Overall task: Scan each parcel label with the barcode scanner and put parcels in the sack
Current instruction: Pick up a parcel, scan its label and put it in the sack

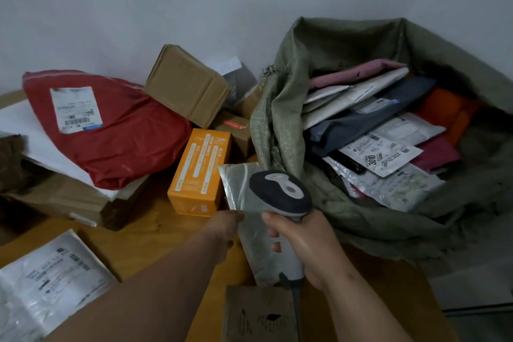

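Pale plaster wall behind; wooden bench [155, 233] below. Right hand [302, 247] has its fingers wrapped round the grey-and-white barcode scanner [280, 194], head pointing forward over a silvery plastic parcel [247, 219]. Left hand [222, 230] pinches that parcel's left edge, fingers apparently curled beneath it. Woven olive sack [277, 119] stands open on the right, holding flat mailers; one label reads "3010" [373, 159]. Leftward lie an orange carton [198, 172], a glossy red poly bag [125, 141] with a barcoded white label, and a taped cardboard box [186, 86].
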Tool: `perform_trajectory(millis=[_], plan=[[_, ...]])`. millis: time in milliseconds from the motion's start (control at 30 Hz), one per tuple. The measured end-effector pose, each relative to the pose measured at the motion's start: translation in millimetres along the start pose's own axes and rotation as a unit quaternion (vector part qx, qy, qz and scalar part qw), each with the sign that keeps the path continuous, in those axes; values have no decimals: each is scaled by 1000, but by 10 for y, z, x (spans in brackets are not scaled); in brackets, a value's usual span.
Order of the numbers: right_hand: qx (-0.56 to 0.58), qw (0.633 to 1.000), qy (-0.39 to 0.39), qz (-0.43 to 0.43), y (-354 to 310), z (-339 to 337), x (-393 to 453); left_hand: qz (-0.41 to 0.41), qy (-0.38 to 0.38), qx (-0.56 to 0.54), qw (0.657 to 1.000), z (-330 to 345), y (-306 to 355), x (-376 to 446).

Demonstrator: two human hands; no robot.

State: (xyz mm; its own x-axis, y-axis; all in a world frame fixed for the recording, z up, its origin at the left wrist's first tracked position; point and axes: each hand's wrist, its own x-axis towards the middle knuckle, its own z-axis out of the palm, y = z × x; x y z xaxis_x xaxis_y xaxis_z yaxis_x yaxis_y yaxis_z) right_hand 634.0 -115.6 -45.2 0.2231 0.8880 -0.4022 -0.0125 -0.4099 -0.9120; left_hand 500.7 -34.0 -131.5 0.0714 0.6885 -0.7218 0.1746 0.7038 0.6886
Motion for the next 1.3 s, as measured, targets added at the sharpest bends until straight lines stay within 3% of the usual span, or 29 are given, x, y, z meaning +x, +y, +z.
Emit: perform_trajectory(millis=[300, 433, 533, 767, 967, 1167, 1300], plan=[[0, 999, 27, -21, -167, 150, -218, 190, 92, 41, 977, -408, 532, -516], [8, 998, 44, -53, -245, 338, -447, 321, 162, 138, 923, -787, 727, -955], [20, 995, 64, -69, -287, 611, -639, 384, 172, 175, 890, -1104, 795, -1363], [89, 987, 77, -107, -401, 1517, -1078, 397, 157, 45, 903, -1853, 792, -2116], [110, 987, 38, -107, -397, 2147, -1376, 403, 211, 24, 890, -2678, 620, -2522], [117, 988, -18, -96, -341, 2590, -1476, 399, 300, 151, 853, -3205, 469, -2762], [127, 989, -27, -73, -263, 2674, -1356, 380, 272, 278, 839, -3088, 365, -2630]])
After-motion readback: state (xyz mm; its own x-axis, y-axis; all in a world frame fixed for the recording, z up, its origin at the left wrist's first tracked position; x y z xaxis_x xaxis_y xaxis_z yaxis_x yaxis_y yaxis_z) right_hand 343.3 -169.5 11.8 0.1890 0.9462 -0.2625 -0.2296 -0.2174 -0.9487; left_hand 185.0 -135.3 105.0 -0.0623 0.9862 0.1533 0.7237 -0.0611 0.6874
